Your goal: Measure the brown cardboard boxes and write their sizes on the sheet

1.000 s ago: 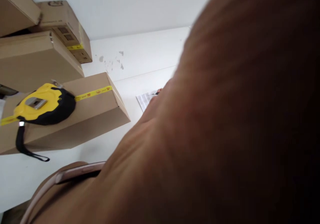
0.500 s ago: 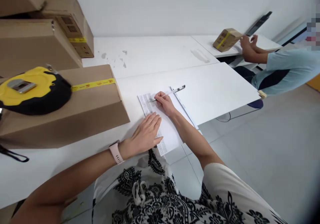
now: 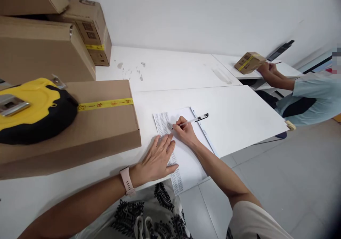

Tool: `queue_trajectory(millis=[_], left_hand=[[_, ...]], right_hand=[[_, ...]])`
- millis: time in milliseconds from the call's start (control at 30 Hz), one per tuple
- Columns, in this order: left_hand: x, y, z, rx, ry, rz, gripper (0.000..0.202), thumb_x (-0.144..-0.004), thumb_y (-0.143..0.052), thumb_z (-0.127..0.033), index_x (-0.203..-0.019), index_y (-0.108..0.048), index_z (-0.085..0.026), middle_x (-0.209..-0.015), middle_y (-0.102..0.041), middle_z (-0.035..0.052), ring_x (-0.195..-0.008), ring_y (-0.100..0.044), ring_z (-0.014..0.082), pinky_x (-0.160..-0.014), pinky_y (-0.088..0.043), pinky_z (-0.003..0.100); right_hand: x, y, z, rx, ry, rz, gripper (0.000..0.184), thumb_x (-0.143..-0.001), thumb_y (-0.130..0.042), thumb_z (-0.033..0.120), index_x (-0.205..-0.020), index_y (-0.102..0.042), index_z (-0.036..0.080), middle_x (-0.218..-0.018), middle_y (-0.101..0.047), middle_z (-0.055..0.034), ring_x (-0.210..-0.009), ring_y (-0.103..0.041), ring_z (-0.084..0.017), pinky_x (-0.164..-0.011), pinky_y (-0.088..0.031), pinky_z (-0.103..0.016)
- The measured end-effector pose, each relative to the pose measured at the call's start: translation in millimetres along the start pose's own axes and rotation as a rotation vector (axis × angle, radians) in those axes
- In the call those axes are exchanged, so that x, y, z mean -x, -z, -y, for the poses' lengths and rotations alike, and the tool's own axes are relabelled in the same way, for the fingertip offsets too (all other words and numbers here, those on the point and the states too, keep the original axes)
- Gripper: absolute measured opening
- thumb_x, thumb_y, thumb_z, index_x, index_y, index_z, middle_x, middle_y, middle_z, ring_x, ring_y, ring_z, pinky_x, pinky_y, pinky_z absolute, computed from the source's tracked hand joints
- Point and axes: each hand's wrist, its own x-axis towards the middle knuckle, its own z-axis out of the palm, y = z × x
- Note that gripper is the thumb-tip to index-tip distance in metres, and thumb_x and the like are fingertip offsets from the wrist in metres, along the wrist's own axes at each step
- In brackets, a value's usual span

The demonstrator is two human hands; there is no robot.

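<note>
A sheet of paper [image 3: 188,164] with columns of small print along its left side lies at the table's front edge, its lower part jutting past that edge. My right hand [image 3: 185,130] is closed around a pen [image 3: 198,118], whose tip rests at the printed columns. Flat on the sheet's left side lies my left hand [image 3: 158,159], fingers stretched and holding nothing. A pink watch band circles the left wrist. Under the sheet's right side, a bluish printed edge of another sheet or pad shows.
To the left, a yellow and black tape measure [image 3: 37,109] sits on a taped cardboard box [image 3: 106,120]. More boxes [image 3: 39,49] are stacked behind. At the far right a co-worker in a light blue shirt [image 3: 309,100] sits by a small box [image 3: 249,63].
The view has shifted, so the table, paper and boxes appear lower. My right hand keeps the pen at the printed columns; my left hand stays flat on the sheet.
</note>
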Motion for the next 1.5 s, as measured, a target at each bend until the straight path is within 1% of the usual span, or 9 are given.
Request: queue_trajectory(millis=[200,267,500,667,933,1200,1500], left_hand=[[-0.4,2.6,1.9,-0.013,-0.019,-0.014,0.078,-0.098,-0.040,-0.067,-0.149,-0.044,-0.007,-0.163,-0.038,0.0239,-0.155,-0.026,0.0381,-0.126,-0.002,0.060],[0.2,2.4,2.4,-0.023,-0.024,-0.013,0.078,-0.099,-0.039,-0.067,-0.149,-0.044,-0.008,-0.163,-0.037,0.0240,-0.155,-0.025,0.0382,-0.126,-0.001,0.060],[-0.2,4.5,1.4,-0.016,-0.019,0.004,0.077,-0.100,-0.038,-0.066,-0.148,-0.045,-0.007,-0.162,-0.038,0.0251,-0.154,-0.027,0.0392,-0.126,-0.001,0.060],[-0.9,8.1,0.8,-0.015,-0.015,0.023,0.078,-0.099,-0.041,-0.067,-0.148,-0.046,-0.006,-0.162,-0.039,0.0248,-0.154,-0.027,0.0394,-0.127,-0.001,0.059],[-0.5,5.4,1.4,-0.027,-0.019,0.011,0.079,-0.099,-0.039,-0.067,-0.148,-0.046,-0.006,-0.161,-0.041,0.0246,-0.154,-0.028,0.0394,-0.127,0.000,0.060],[-0.5,6.2,0.8,-0.018,-0.015,0.024,0.078,-0.099,-0.041,-0.067,-0.148,-0.045,-0.006,-0.162,-0.039,0.0246,-0.154,-0.027,0.0396,-0.127,0.000,0.060],[-0.6,6.2,0.4,-0.016,-0.010,0.023,0.078,-0.099,-0.040,-0.067,-0.148,-0.045,-0.007,-0.163,-0.037,0.0235,-0.155,-0.026,0.0390,-0.127,0.000,0.060]], right_hand=[[2.3,0.5,0.8,0.055,0.024,-0.033,0.025,-0.080,-0.064,0.034,-0.068,-0.044,0.024,-0.059,-0.042,0.0064,-0.055,-0.036,-0.012,-0.053,-0.030,-0.027],[2.6,-0.2,0.5,0.061,0.029,-0.033,0.025,-0.079,-0.065,0.033,-0.068,-0.044,0.024,-0.058,-0.041,0.0063,-0.054,-0.036,-0.012,-0.053,-0.029,-0.028],[3.8,-1.0,0.8,0.090,0.032,-0.027,0.025,-0.080,-0.065,0.032,-0.068,-0.044,0.024,-0.058,-0.041,0.0058,-0.056,-0.036,-0.012,-0.053,-0.030,-0.028],[4.6,-1.4,-0.4,0.101,0.039,-0.026,0.025,-0.080,-0.065,0.031,-0.068,-0.044,0.024,-0.059,-0.040,0.0061,-0.055,-0.036,-0.012,-0.053,-0.030,-0.028],[5.1,-2.0,-0.1,0.121,0.046,-0.016,0.026,-0.080,-0.065,0.030,-0.068,-0.043,0.025,-0.057,-0.041,0.0062,-0.054,-0.036,-0.012,-0.052,-0.030,-0.028],[4.3,-2.1,2.0,0.114,0.041,-0.021,0.025,-0.077,-0.065,0.029,-0.066,-0.044,0.025,-0.057,-0.041,0.0057,-0.055,-0.036,-0.012,-0.052,-0.030,-0.028],[3.0,-0.9,-1.9,0.111,0.036,-0.052,0.025,-0.079,-0.065,0.030,-0.067,-0.044,0.024,-0.059,-0.041,0.0059,-0.056,-0.035,-0.012,-0.054,-0.030,-0.028]])
